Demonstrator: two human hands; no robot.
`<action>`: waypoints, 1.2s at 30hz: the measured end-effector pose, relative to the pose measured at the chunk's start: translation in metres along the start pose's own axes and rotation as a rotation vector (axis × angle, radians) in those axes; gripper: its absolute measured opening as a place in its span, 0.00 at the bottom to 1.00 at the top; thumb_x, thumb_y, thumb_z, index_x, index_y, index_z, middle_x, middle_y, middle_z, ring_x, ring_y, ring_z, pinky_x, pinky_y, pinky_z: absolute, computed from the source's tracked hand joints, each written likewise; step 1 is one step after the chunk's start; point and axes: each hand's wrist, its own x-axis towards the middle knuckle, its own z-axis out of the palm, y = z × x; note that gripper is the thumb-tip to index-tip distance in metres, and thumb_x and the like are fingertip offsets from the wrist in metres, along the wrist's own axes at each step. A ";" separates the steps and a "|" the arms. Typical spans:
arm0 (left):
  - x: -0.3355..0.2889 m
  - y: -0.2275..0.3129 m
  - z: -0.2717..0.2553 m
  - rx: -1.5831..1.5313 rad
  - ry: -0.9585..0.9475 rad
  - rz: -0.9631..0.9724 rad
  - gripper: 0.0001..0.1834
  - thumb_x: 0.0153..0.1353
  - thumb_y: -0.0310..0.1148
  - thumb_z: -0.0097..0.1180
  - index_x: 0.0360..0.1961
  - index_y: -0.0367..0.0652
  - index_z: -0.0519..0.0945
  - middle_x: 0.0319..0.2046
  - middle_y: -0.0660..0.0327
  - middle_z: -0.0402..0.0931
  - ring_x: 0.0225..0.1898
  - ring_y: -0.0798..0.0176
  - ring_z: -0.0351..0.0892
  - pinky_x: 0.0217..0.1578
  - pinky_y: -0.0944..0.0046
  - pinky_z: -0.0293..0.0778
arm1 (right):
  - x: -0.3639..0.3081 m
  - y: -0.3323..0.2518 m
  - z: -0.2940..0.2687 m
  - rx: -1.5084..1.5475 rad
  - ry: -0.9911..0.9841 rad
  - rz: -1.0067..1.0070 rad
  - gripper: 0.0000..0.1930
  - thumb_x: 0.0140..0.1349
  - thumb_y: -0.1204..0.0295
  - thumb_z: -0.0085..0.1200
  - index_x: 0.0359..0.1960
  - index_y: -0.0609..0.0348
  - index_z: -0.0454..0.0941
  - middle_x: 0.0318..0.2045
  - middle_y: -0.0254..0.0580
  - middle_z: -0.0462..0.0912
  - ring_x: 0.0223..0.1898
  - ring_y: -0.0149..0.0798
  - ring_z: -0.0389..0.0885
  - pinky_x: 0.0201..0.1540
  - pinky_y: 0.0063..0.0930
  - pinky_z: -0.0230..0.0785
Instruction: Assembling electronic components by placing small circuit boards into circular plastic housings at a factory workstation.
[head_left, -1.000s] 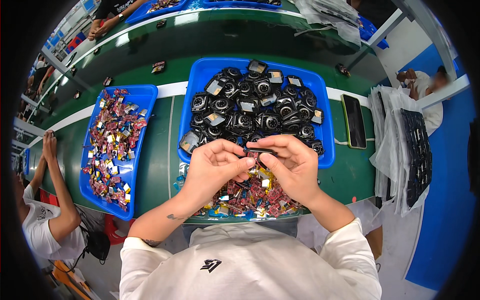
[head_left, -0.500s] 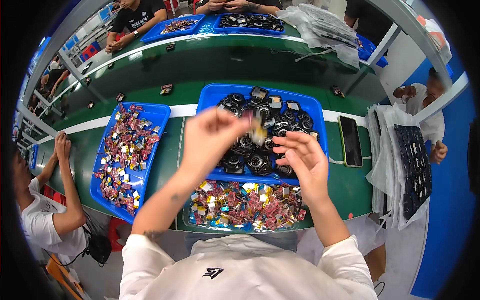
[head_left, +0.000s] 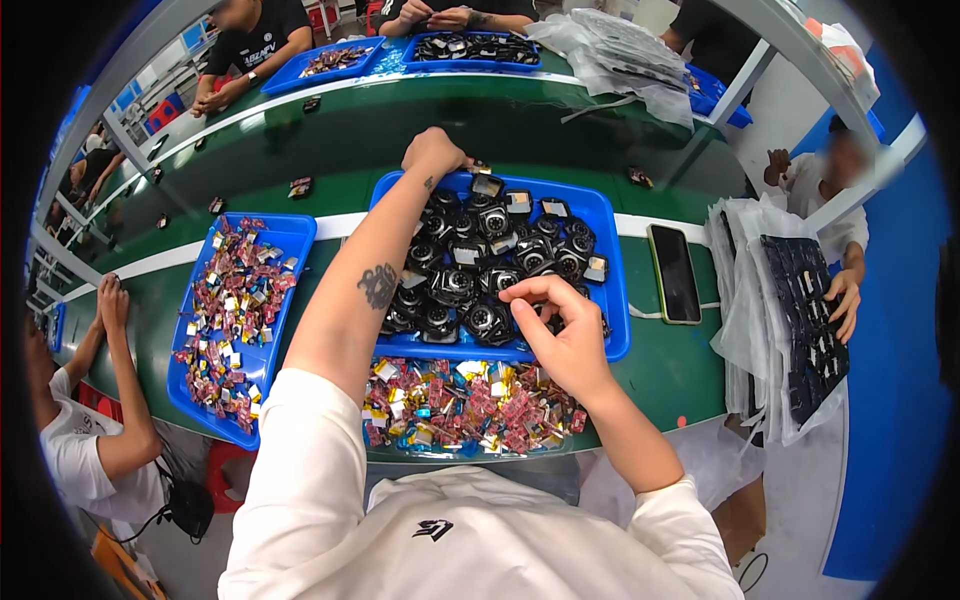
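My left hand (head_left: pixel 436 152) reaches over the far left rim of a blue tray (head_left: pixel 618 300). Its fingers are bent closed, and a small dark and yellow part (head_left: pixel 481 166) shows at the fingertips, mostly hidden. The tray holds a heap of black watch-like cases (head_left: pixel 466 256) with round backs, some with a pale square piece. Above the near right of that heap is my right hand (head_left: pixel 562 335), thumb and forefinger curved with their tips close together; I see nothing held. Nearer me, a clear tray holds pink circuit boards with silver and yellow pieces (head_left: pixel 480 410).
Another blue tray (head_left: pixel 178 365) of similar boards lies to the left. On the right are a phone (head_left: pixel 676 275) and wrapped stacks of black trays (head_left: pixel 800 330). Small assemblies (head_left: pixel 300 187) dot the green belt (head_left: pixel 350 140). Co-workers sit left, right and across.
My left hand has moved from above the cases to beyond the tray's far rim, carrying a small part. My right hand has shifted left and down, its fingers more curled.
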 end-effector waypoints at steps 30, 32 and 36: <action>-0.257 -0.092 -0.032 -0.564 0.018 0.934 0.09 0.53 0.22 0.61 0.36 0.35 0.81 0.26 0.59 0.80 0.26 0.64 0.76 0.27 0.66 0.72 | -0.006 -0.003 0.023 -0.126 -0.230 -0.387 0.06 0.43 0.77 0.65 0.26 0.56 0.83 0.36 0.35 0.82 0.39 0.40 0.76 0.40 0.32 0.68; -0.259 -0.091 -0.031 -0.617 -0.048 0.903 0.10 0.53 0.22 0.61 0.38 0.35 0.81 0.27 0.59 0.80 0.26 0.64 0.76 0.27 0.67 0.72 | -0.003 -0.001 0.019 -0.075 -0.194 -0.365 0.06 0.46 0.79 0.64 0.27 0.58 0.82 0.31 0.37 0.83 0.35 0.39 0.78 0.38 0.30 0.70; -0.262 -0.093 -0.028 -0.713 -0.157 0.850 0.14 0.52 0.21 0.62 0.42 0.35 0.80 0.28 0.59 0.82 0.28 0.67 0.78 0.29 0.69 0.73 | -0.006 0.003 0.016 0.036 -0.180 -0.262 0.07 0.47 0.79 0.63 0.29 0.60 0.82 0.31 0.38 0.85 0.34 0.38 0.80 0.40 0.29 0.70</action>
